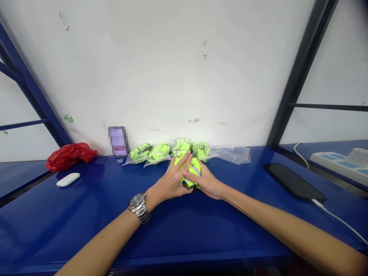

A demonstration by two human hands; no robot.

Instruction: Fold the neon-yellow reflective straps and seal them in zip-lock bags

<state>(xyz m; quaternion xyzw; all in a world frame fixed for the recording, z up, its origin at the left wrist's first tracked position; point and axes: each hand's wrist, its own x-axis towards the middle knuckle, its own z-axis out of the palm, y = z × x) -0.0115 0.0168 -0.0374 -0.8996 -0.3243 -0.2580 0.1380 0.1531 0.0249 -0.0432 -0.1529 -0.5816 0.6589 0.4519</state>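
Between my two hands, over the middle of the blue table, is a rolled-up neon-yellow reflective vest with grey strips and a dark edge at its lower end. My left hand, below a metal wristwatch, presses on the bundle from the left. Wrapped round its right side is my right hand, the thumb lying across the front. Just behind sit several similar yellow bundles in clear zip bags, among them one bagged vest to the left and another bagged vest to the right.
A flat clear plastic bag lies at the back right. Further right are a black phone on a white cable and a white power strip. At left are a red plastic bag, a white earbud case and an upright phone.
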